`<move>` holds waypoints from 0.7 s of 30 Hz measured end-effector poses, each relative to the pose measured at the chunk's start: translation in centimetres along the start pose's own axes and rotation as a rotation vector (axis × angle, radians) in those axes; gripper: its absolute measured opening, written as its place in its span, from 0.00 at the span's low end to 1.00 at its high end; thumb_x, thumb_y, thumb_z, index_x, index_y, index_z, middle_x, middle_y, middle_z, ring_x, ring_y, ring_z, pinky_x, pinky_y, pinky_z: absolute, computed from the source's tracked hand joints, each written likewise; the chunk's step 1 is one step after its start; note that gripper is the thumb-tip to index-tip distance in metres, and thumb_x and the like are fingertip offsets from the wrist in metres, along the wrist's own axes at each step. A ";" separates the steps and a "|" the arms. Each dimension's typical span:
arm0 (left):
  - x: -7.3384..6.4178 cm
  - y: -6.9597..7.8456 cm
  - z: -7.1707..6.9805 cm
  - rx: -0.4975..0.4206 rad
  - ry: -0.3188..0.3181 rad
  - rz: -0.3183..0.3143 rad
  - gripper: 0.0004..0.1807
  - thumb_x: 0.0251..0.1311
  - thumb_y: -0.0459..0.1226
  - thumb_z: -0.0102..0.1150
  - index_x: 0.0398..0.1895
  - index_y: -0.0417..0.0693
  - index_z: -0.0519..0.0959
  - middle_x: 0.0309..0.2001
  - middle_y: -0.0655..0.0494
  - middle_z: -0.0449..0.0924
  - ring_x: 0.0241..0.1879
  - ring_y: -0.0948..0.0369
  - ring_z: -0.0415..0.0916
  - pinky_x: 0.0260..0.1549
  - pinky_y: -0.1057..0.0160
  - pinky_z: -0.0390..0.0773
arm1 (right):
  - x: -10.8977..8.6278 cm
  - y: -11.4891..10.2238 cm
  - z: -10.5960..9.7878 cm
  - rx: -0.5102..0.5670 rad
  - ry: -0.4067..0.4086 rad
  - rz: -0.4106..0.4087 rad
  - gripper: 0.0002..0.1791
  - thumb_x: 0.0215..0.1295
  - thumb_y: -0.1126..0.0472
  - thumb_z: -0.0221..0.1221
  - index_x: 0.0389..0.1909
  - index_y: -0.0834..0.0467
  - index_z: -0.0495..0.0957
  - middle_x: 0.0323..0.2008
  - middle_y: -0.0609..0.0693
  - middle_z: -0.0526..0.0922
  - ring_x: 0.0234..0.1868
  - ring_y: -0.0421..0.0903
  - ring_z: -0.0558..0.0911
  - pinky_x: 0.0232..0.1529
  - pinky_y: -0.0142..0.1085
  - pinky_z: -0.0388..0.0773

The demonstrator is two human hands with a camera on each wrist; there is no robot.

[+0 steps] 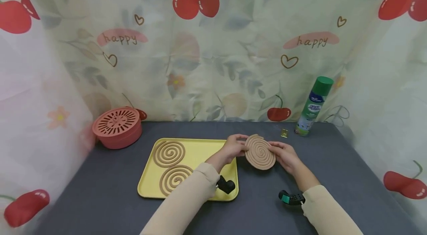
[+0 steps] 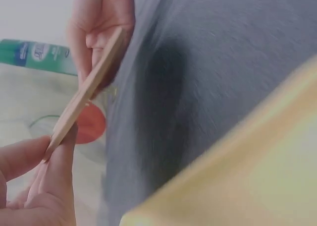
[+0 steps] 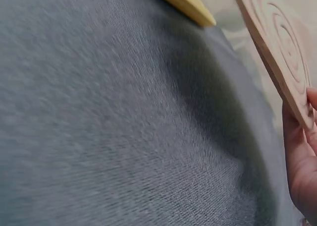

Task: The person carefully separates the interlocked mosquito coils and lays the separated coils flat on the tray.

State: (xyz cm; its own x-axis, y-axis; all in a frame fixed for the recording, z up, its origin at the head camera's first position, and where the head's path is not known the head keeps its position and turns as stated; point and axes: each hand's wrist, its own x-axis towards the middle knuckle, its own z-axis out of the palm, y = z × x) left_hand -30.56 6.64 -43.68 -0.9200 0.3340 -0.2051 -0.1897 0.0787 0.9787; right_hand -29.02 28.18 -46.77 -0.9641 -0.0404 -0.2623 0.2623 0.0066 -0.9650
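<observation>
Between my two hands a tightly wound brown mosquito coil (image 1: 260,152) is held up above the dark table, to the right of the tray. My left hand (image 1: 234,147) pinches its left edge between thumb and fingers, as the left wrist view shows with the coil (image 2: 84,94) seen edge-on. My right hand (image 1: 284,155) pinches the opposite edge; in the right wrist view the thumb lies on the coil's (image 3: 280,42) grooved face. Two looser mosquito coils, one at the back (image 1: 169,153) and one nearer (image 1: 175,178), lie on the yellow tray (image 1: 205,146). My left sleeve partly covers the nearer one.
A round pink container with a slotted lid (image 1: 116,127) stands at the back left of the dark table (image 1: 110,183). At the back right are a green spray can (image 1: 313,107) and a small gold-coloured metal piece (image 1: 284,133). A patterned curtain (image 1: 227,60) encloses the table's back and sides.
</observation>
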 end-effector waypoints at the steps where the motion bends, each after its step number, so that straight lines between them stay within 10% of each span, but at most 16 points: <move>1: -0.3 0.0 -0.4 0.001 -0.011 -0.001 0.21 0.57 0.24 0.55 0.55 0.40 0.73 0.45 0.42 0.81 0.27 0.66 0.77 0.24 0.70 0.77 | -0.2 0.0 0.0 0.006 -0.022 -0.004 0.29 0.66 0.60 0.56 0.64 0.67 0.61 0.40 0.39 0.78 0.39 0.31 0.78 0.39 0.25 0.77; 21: -7.2 -0.8 -5.6 -0.084 -0.118 0.004 0.23 0.59 0.23 0.52 0.60 0.38 0.68 0.41 0.45 0.82 0.30 0.65 0.80 0.29 0.69 0.81 | -5.0 -1.4 4.7 0.120 -0.279 -0.001 0.18 0.64 0.65 0.56 0.54 0.67 0.69 0.36 0.45 0.83 0.37 0.36 0.83 0.39 0.29 0.81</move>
State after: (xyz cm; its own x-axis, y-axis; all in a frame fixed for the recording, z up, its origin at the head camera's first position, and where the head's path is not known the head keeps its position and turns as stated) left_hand -25.72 -1.07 -42.97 -0.8750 0.4427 -0.1957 -0.2185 -0.0004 0.9758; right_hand -24.42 23.63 -44.08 -0.9203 -0.3136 -0.2339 0.2801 -0.1107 -0.9536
